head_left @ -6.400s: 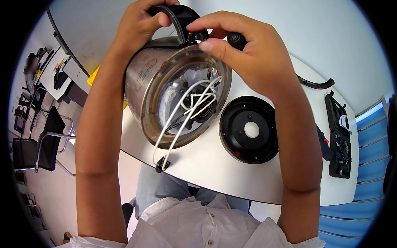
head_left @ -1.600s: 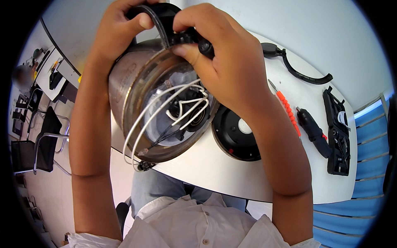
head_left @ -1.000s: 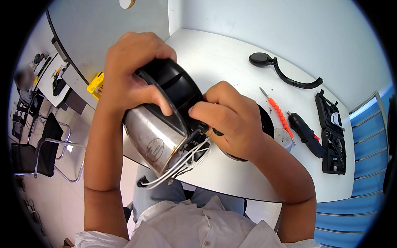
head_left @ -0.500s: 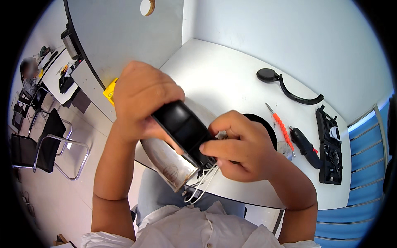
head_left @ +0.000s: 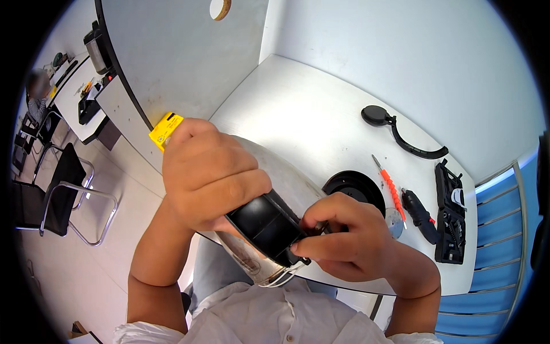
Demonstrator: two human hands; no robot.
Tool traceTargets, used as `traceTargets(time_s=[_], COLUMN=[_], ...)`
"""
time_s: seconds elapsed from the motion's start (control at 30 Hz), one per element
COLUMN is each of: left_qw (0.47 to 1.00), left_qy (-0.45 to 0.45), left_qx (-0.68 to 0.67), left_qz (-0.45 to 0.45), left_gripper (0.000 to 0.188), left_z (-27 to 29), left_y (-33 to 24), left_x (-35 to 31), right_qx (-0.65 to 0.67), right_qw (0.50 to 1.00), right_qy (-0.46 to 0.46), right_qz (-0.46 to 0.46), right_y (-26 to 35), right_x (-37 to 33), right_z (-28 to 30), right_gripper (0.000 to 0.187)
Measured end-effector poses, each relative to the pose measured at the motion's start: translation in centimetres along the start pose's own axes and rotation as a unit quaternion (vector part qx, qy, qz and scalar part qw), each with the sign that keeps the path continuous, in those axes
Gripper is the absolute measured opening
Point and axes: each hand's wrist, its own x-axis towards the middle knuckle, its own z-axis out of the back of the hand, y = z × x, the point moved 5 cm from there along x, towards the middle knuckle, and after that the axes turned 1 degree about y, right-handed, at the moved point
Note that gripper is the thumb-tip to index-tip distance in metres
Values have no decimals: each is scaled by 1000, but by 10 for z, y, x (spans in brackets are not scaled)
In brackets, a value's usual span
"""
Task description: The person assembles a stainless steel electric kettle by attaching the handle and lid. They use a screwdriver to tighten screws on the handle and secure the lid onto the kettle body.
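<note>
A black plastic handle housing (head_left: 266, 229) is tilted over the scuffed metal body (head_left: 275, 155) of what looks like a kettle. My left hand (head_left: 212, 172) wraps round its upper end, fingers closed. At the lower end, my right hand (head_left: 349, 241) is closed, with thumb and forefinger pinching the housing's edge; any small part between the fingertips is hidden. Thin white wires (head_left: 283, 278) loop out beneath that end. The metal body lies slanted at the table's front edge, over my lap, and is partly covered by my hands.
Behind my right hand lies a round black base (head_left: 358, 186). Farther right are an orange-handled screwdriver (head_left: 391, 186), a clear disc (head_left: 394, 222), a black power screwdriver (head_left: 421, 215), an open bit case (head_left: 451, 223) and a black lid with curved arm (head_left: 401, 132). A yellow box (head_left: 166, 129) stands left.
Both hands and the black housing have moved lower and slightly right. Less of the white wires shows, and more of the round black base and yellow box is visible.
</note>
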Motion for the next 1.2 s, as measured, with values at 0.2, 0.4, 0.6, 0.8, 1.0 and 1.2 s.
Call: traceTargets(time_s=[0.2, 0.4, 0.6, 0.8, 1.0, 1.2], left_qw=[1000, 1000, 1000, 1000, 1000, 1000], left_qy=[-9, -2, -5, 12, 17, 14], left_qx=[10, 8, 9, 12, 12, 14], left_qz=[-5, 1, 13, 19, 16, 16], left_gripper=[24, 27, 33, 34, 34, 34], left_z=[1, 1, -1, -4, -7, -6], left_y=[0, 0, 0, 1, 3, 3], left_x=[-2, -2, 1, 5, 8, 7], right_qx=[0, -27, -47, -55, -95, -80], right_qw=[1000, 999, 999, 998, 995, 996], right_qy=[-19, -20, -9, -6, 4, 36], right_qz=[-6, -9, -13, -18, -7, 1], right_y=[2, 7, 7, 5, 6, 3], right_x=[1, 2, 1, 2, 3, 6], right_z=[-3, -2, 1, 5, 10, 13], right_gripper=[29, 28, 28, 27, 25, 23])
